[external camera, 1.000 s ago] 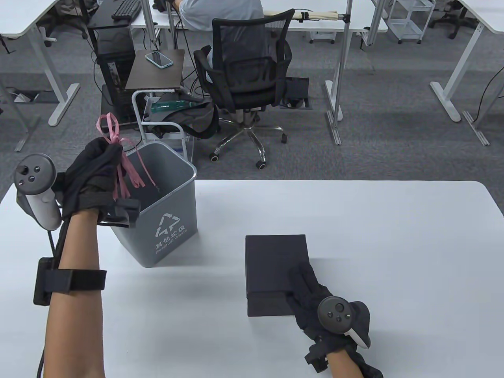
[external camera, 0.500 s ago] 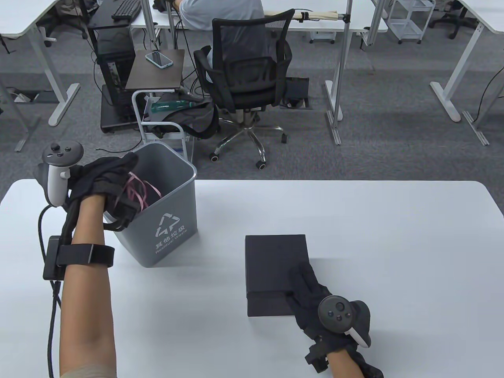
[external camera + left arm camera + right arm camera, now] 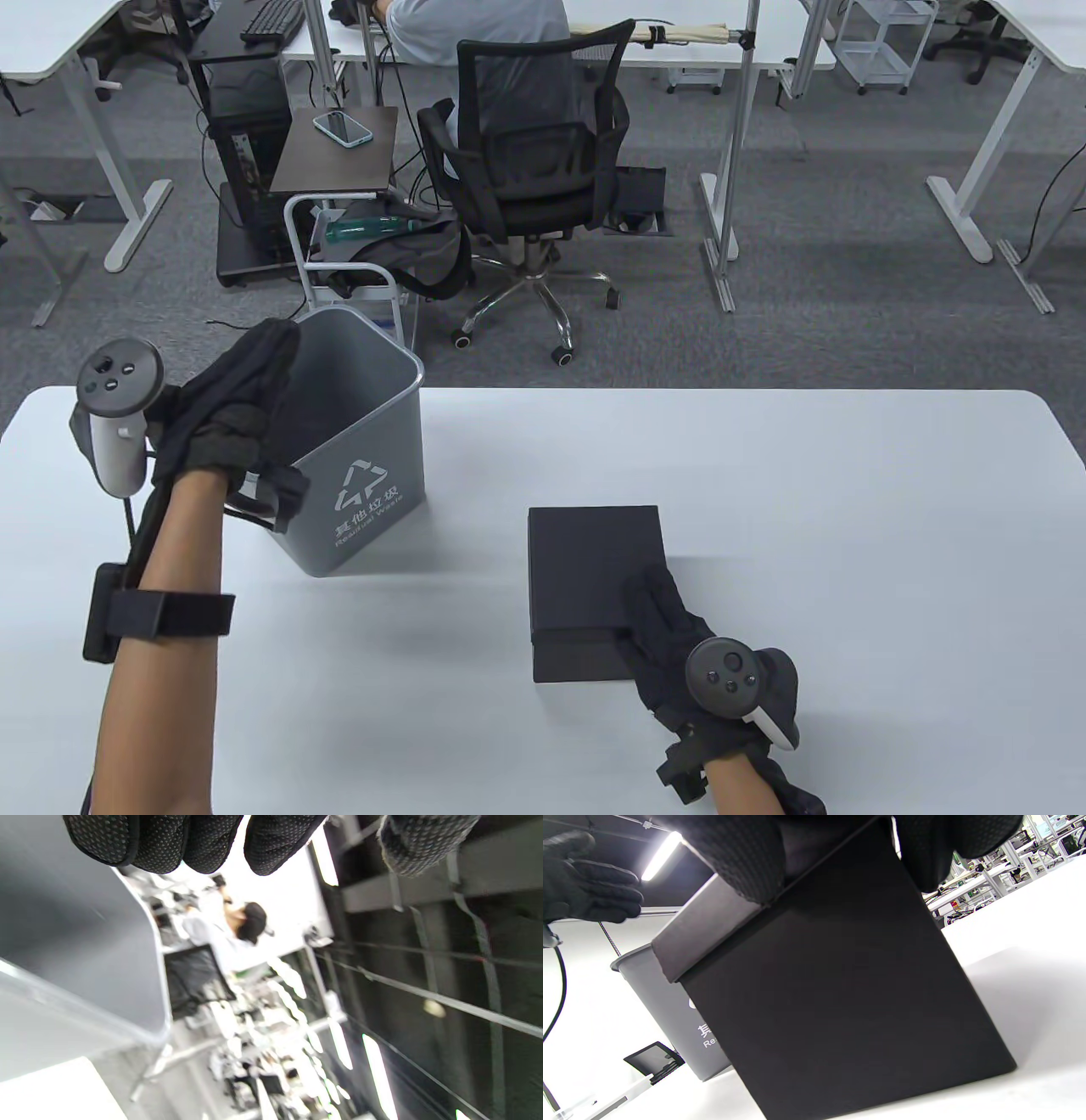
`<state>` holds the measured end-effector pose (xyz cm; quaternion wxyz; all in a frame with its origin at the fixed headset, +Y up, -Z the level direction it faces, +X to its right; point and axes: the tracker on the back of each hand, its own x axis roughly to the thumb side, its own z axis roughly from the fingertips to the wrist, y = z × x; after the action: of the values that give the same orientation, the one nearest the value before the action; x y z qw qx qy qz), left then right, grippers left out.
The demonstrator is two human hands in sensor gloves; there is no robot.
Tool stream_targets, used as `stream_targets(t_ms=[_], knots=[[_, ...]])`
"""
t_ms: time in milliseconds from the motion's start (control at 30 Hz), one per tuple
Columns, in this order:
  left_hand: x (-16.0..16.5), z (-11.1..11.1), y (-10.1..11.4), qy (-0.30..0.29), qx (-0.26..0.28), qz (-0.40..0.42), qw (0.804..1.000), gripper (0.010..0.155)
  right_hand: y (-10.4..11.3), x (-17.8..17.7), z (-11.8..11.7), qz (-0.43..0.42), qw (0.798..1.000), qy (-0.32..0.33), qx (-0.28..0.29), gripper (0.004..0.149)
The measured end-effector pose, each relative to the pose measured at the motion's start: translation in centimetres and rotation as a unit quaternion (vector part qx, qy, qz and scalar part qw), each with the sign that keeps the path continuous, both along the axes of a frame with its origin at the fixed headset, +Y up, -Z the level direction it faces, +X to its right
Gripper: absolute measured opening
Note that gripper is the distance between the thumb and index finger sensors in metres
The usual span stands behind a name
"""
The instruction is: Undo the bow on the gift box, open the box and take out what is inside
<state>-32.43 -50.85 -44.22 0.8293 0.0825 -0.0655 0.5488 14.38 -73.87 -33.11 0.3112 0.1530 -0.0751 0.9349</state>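
A closed black gift box (image 3: 585, 552) lies on the white table (image 3: 806, 509), with no ribbon on it. My right hand (image 3: 666, 620) rests on its near right corner, fingers laid straight across the lid. In the right wrist view those fingers (image 3: 742, 853) press the lid edge above the box's dark side (image 3: 840, 984). My left hand (image 3: 250, 378) hovers over the left rim of the grey waste bin (image 3: 365, 501), fingers extended and holding nothing. The left wrist view has those bare fingertips (image 3: 191, 840) above the bin wall (image 3: 85, 942). No pink ribbon shows in any view.
The bin stands at the table's far left edge, left of the box. Beyond the table are an office chair (image 3: 526, 153) with a seated person, a small cart (image 3: 348, 280) and other desks. Bare tabletop stretches to the right of the box.
My left hand, raised with the pink ribbon, came down over the bin and let it go. The ribbon is now out of sight. Box and right hand stayed put.
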Motion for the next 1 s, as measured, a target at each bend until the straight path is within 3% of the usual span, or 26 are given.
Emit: stream_targets(t_ms=[100,233,300,367,467,600,733,933,1000], knots=[[3.6,4.8,-1.3,-0.029,0.061,-0.082,0.994,0.086,0.0,0.0,0.0,-0.001,1.0,0.001,0.001,0.068],[8.0,9.8,-4.7,-0.026,0.124,-0.221,0.967,0.094,-0.1,-0.1,0.0,0.0,1.0,0.003,0.004,0.068],[10.4,11.5,-7.2,-0.03,0.111,-0.275,0.955,0.1,-0.1,-0.1,-0.1,-0.006,1.0,0.007,0.006,0.068],[12.9,12.5,-10.3,-0.015,0.04,-0.337,0.941,0.107,-0.2,-0.1,0.0,-0.009,1.0,0.008,0.007,0.068],[15.5,12.7,-15.1,-0.036,-0.024,-0.372,0.927,0.115,-0.4,-0.2,-0.1,-0.015,1.0,0.014,0.014,0.069],[16.9,13.0,-20.4,-0.078,0.007,-0.359,0.93,0.117,-0.8,-0.5,-0.2,-0.038,0.998,0.029,0.028,0.068],[15.7,12.3,-22.5,-0.07,0.018,-0.38,0.922,0.117,-0.7,-1.4,0.0,-0.025,0.998,0.035,0.035,0.069],[15.5,11.1,-24.3,-0.124,-0.084,-0.344,0.927,0.117,-0.5,-3.4,0.2,0.003,0.998,0.045,0.047,0.072],[15.4,10.8,-24.3,-0.13,-0.088,-0.337,0.928,0.117,-0.4,-4.1,0.3,0.015,0.997,0.051,0.05,0.073]])
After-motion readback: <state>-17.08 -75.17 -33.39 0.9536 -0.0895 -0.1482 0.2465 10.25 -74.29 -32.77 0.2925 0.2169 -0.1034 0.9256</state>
